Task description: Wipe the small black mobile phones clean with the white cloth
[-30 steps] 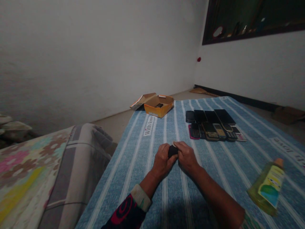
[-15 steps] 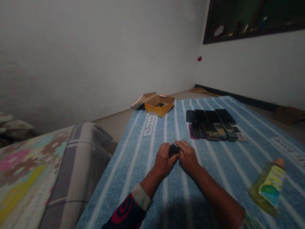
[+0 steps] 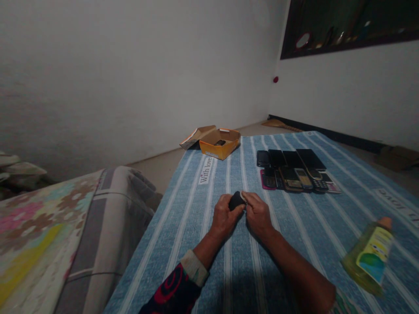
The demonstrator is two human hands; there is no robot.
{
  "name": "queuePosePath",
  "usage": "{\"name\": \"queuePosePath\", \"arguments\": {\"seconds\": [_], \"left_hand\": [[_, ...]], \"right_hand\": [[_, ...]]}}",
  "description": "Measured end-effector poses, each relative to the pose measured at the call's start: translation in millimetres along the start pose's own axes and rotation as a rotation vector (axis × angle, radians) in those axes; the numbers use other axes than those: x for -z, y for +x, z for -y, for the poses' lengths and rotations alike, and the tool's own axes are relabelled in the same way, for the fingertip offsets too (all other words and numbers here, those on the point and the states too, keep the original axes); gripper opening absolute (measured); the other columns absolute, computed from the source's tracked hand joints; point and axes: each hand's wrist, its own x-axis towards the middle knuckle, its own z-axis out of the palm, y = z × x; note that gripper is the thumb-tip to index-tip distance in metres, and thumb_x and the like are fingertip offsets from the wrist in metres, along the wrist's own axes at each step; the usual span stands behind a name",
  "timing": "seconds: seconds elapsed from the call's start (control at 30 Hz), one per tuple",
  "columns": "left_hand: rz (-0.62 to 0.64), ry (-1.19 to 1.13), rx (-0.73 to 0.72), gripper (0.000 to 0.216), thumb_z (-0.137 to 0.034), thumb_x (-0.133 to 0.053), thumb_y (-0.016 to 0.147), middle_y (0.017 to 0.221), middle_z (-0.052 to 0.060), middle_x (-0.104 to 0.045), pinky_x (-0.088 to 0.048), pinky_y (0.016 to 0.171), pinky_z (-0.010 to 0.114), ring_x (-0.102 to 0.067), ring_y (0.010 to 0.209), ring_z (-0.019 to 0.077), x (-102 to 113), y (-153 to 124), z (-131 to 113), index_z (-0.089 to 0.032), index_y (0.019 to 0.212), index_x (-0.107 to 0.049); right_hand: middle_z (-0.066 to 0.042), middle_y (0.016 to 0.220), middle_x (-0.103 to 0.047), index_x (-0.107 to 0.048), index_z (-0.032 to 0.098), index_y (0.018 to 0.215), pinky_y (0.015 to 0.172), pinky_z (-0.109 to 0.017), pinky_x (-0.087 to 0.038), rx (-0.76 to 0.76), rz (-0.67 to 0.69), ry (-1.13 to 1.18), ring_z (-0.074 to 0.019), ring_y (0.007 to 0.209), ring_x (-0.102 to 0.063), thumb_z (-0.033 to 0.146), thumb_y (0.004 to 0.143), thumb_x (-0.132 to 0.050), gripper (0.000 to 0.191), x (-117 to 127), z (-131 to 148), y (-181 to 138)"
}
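My left hand (image 3: 224,214) is closed around a small black phone-like object (image 3: 236,200); its exact kind is hard to make out. My right hand (image 3: 258,213) is closed at the object's right end, where a pale edge shows by the fingertips. Both hands are close together over the blue striped cloth (image 3: 183,244). Beyond them on the right, several mobile phones lie side by side in two rows, among them a large black phone (image 3: 310,159) and a pink-edged keypad phone (image 3: 269,179).
An open orange cardboard box (image 3: 218,150) at the cloth's far left corner has a dark phone (image 3: 220,143) inside. A bottle of yellow-green liquid (image 3: 369,255) lies at the near right. Left of the table is a surface with a flowered cover (image 3: 39,218).
The black object has tilted and shifted slightly left in my left hand, and a pale edge shows more at its right. My right fingers have moved a little along that edge.
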Motion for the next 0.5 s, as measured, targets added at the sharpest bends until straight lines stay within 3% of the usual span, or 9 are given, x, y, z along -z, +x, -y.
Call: {"name": "queuePosePath", "arguments": {"seconds": [0.23, 0.37, 0.5], "left_hand": [[0.037, -0.004, -0.011, 0.017, -0.032, -0.069, 0.076, 0.077, -0.001, -0.057, -0.047, 0.073, 0.032, -0.056, 0.076, 0.0174, 3.2, 2.8, -0.8, -0.018, 0.078, -0.06], [-0.005, -0.014, 0.071, 0.017, -0.033, -0.067, 0.077, 0.073, -0.001, -0.056, -0.046, 0.071, 0.031, -0.056, 0.074, 0.0166, 4.1, 4.2, 1.9, -0.017, 0.074, -0.061], [0.031, 0.026, 0.048, 0.017, -0.033, -0.069, 0.075, 0.072, -0.002, -0.056, -0.046, 0.069, 0.03, -0.056, 0.073, 0.0163, 4.4, 3.1, 1.6, -0.018, 0.073, -0.061]], "right_hand": [[-0.011, 0.116, -0.07, -0.069, 0.02, 0.12, 0.099, -0.043, -0.055, 0.094, 0.021, -0.037, -0.022, 0.112, -0.065, 0.002, 0.081, -0.041, 0.052, 0.3, -3.5, -0.1], [-0.012, 0.114, -0.071, -0.07, 0.02, 0.119, 0.096, -0.044, -0.057, 0.139, 0.026, -0.008, -0.0231, 0.108, -0.067, 0.002, 0.083, -0.042, 0.049, -0.6, -0.6, -1.3], [-0.008, 0.109, -0.073, -0.072, 0.022, 0.114, 0.092, -0.04, -0.058, 0.11, 0.012, -0.021, -0.0207, 0.103, -0.068, 0.002, 0.082, -0.042, 0.048, 3.6, -4.2, 1.4]]}}
